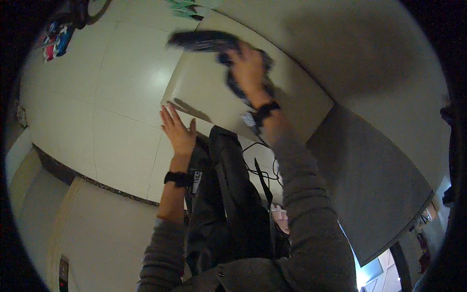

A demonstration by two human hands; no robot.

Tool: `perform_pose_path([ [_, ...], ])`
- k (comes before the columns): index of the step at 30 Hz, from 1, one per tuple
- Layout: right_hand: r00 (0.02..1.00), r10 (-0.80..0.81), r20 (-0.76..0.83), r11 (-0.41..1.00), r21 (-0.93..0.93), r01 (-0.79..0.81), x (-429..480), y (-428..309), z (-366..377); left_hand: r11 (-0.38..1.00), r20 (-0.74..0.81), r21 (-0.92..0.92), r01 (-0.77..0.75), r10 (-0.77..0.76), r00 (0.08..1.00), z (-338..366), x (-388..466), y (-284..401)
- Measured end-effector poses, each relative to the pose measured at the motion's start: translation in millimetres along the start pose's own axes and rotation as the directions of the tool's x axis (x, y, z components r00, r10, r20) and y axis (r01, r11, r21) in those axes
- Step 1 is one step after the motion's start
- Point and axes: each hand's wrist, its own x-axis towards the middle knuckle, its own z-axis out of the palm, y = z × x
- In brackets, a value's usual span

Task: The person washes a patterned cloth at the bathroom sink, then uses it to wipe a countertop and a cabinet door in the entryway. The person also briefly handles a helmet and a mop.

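Note:
My right hand [250, 69] grips a dark cloth [204, 41], blurred by motion, over a pale, smooth padded seat [215, 87]. Part of the cloth trails to the left and part hangs below the palm. At the near left corner of the seat is my left hand [178, 131], its fingers spread and nothing held in it. A black band circles each wrist. Whether the left fingertips touch the seat's edge cannot be told.
A pale backrest [365, 47] rises behind the seat, with a grey panel [368, 175] at the right. Black cables [261, 173] lie on the floor beside my legs. Green leaves [182, 8] show at the top, a red, white and blue item [57, 42] at the upper left.

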Motion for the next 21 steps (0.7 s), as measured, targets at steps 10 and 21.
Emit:
perform_pose_path([
  [10,0.588,0.738,-0.331,0.433,-0.437,-0.789,-264,169,-104,0.986,-0.013,-0.043,-0.159,0.159,0.987,12,1,-3],
  [21,0.992,0.117,0.046,0.971,0.202,-0.124,-152,-173,-3,0.967,0.194,0.026,-0.254,0.245,0.95,-33,-24,-59],
])
